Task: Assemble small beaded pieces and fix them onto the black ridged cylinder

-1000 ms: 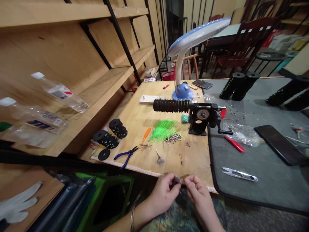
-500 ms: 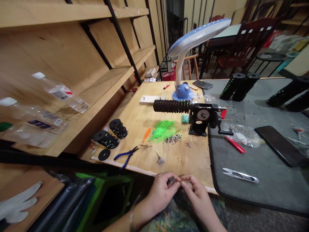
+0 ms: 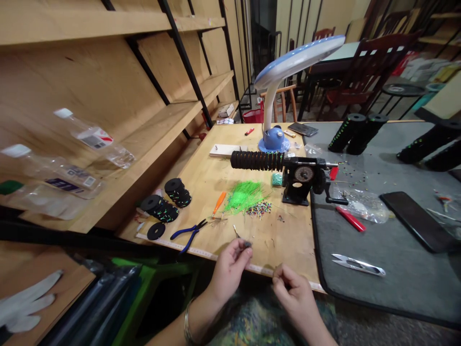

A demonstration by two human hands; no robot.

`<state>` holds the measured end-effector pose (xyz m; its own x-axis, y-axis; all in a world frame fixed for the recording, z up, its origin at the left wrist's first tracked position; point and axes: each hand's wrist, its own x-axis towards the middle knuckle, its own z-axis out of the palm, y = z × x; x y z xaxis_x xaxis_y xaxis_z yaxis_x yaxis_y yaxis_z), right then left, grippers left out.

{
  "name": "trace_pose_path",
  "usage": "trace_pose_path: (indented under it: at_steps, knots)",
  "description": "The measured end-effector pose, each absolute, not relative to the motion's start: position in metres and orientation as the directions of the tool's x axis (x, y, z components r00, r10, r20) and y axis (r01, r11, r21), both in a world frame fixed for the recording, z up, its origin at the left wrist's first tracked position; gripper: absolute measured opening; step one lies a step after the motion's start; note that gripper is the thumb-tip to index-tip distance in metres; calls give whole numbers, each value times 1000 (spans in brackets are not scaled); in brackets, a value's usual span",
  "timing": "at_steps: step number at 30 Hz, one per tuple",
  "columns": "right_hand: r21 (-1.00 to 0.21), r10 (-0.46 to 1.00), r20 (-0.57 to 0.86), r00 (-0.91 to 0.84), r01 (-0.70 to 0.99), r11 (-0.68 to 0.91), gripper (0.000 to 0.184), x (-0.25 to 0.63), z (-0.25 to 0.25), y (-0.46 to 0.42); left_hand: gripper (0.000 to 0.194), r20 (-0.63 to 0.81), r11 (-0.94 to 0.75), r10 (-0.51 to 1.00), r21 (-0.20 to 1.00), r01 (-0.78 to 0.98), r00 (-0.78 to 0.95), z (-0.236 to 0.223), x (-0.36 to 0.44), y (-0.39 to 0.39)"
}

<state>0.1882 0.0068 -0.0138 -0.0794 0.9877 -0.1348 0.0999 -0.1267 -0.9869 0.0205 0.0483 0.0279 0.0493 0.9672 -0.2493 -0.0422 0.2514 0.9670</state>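
Head view: just nearer than the green strands (image 3: 242, 196), the left hand (image 3: 229, 266) pinches a small grey piece (image 3: 247, 244) at its fingertips, its long axis too small to tell. Nearer and right of the strands, the right hand (image 3: 292, 288) curls; whether it grips anything, I cannot tell. Both hands angle inward, apart, across the front edge of the counter (image 3: 297, 247).

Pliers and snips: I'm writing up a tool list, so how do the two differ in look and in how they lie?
The pliers have blue handles and dark jaws, while the snips are silver all over. The pliers lie on the wooden table, the snips on the grey mat. In the picture, the pliers' tips point right, the snips' blades left. Both lie flat, unheld.
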Motion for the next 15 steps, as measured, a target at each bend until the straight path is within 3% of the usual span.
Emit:
trace_pose_path:
  at_steps: [3, 8, 15]
  knots:
    - [-987, 987, -154, -36, 54, -152, 20, 192, -16, 7, 31, -269, 269, 963, 960, -74, 16, 28, 13, 52]
    - [-958, 962, -272, -32, -84, -273, 32, 191, -17, 9, 30, -381, 387, 916, 922, -25, 130, 21, 9, 42]
    - [-955, 956, -293, 28, -51, -292, 41, 186, -17, 12, 32, -474, 495, 859, 866, -75, 194, 9, 19, 25]
